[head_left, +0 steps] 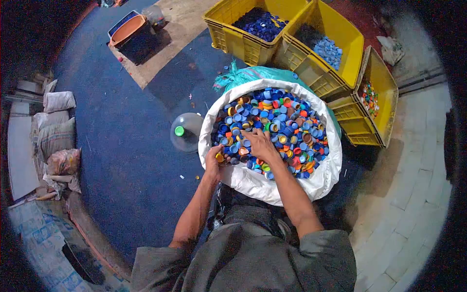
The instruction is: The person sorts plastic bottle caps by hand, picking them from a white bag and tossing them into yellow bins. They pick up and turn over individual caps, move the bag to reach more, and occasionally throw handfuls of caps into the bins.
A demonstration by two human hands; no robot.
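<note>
A large white sack (334, 173) with its rim rolled down stands in front of me, full of mixed plastic bottle caps (282, 117), mostly blue with orange, yellow, red and green among them. At the sack's left edge, my left hand (214, 159) is closed around a yellow bottle cap (220, 157); its lower fingers are partly hidden. My right hand (261, 147) reaches over the middle of the pile. Its fingers are stretched out and touch the caps, with no cap plainly gripped.
Yellow crates (323, 87) behind and right of the sack hold dark blue, light blue and mixed caps. A clear container with a green cap (179, 131) lies left of the sack. An orange-brown tub (127, 28) stands far left. Filled sacks (54, 131) line the left wall.
</note>
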